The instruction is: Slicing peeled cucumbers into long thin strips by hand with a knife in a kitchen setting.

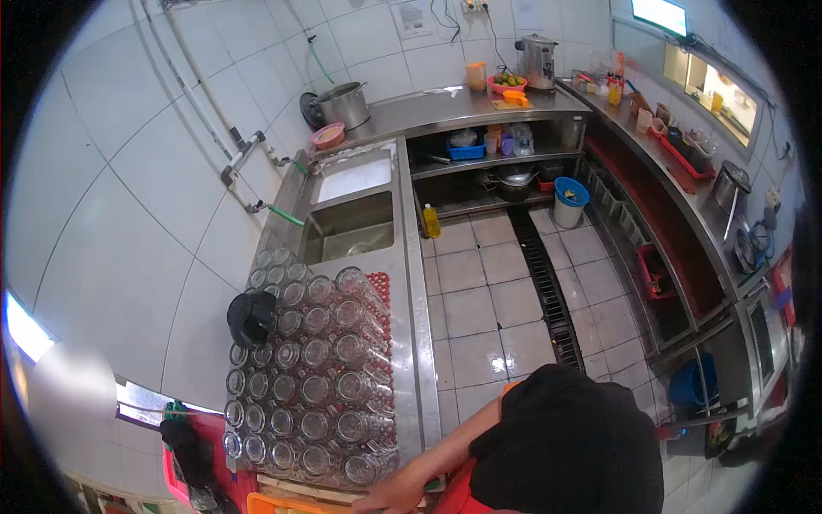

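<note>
Neither of my hands shows in view. Before me, several rows of clear glass mugs stand upside down on a red perforated mat on the steel sink counter. A black plastic container rests at the wall side of the mugs. Beyond them is an empty-looking steel sink basin, and past it a second basin holding white, foamy-looking content. At the bottom edge, another person's bare forearm reaches towards an orange plastic tray; what that hand touches is cut off.
That person, in a black covering, stands at the lower right. A large metal pot and a pink bowl stand beyond the sinks. A yellow bottle, a white bin and a drain grate lie along the tiled floor.
</note>
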Motion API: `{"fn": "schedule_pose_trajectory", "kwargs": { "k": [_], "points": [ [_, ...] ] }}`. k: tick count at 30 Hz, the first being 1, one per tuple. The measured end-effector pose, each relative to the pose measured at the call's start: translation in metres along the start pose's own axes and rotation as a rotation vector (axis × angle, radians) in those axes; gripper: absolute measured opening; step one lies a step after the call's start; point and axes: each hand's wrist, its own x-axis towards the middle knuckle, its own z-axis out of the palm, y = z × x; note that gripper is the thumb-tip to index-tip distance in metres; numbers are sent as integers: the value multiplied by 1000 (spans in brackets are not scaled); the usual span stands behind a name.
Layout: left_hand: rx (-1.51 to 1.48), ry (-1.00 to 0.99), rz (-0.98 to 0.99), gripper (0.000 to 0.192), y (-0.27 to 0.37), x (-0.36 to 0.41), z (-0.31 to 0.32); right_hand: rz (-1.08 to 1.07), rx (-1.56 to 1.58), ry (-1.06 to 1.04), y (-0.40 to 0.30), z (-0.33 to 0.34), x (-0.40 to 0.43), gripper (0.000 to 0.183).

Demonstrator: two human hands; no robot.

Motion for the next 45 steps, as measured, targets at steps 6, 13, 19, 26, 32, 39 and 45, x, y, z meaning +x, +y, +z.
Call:
{"fn": "schedule_pose_trajectory", "kwargs": {
  "k": [6, 13, 19, 26, 32, 39, 45],
  "points": [
    [-197, 137, 61, 36, 2, -28, -76, 296, -73, -130, -50, 11, 26, 44],
    [-848, 118, 165, 35, 2, -66, -139, 575, 322, -89, -88, -11, 47, 28],
    [-1312, -318, 248, 40, 9, -76, -127, 514, 213, -144, -78, 2, 82, 26],
    [-1512, 128, 74, 39, 10, -110, -112, 319, 202, 110, -112, 16, 109, 25],
    [-1555, 205, 76, 35, 6, -117, -109, 197, -558, -193, -47, 20, 95, 13],
    [-1660, 313, 76, 38, 25, -123, -100, 524, -156, -295, -69, 22, 96, 17],
    [-1291, 153, 376, 47, 10, -130, -104, 545, -16, -275, -76, 25, 87, 17]
  ]
}}
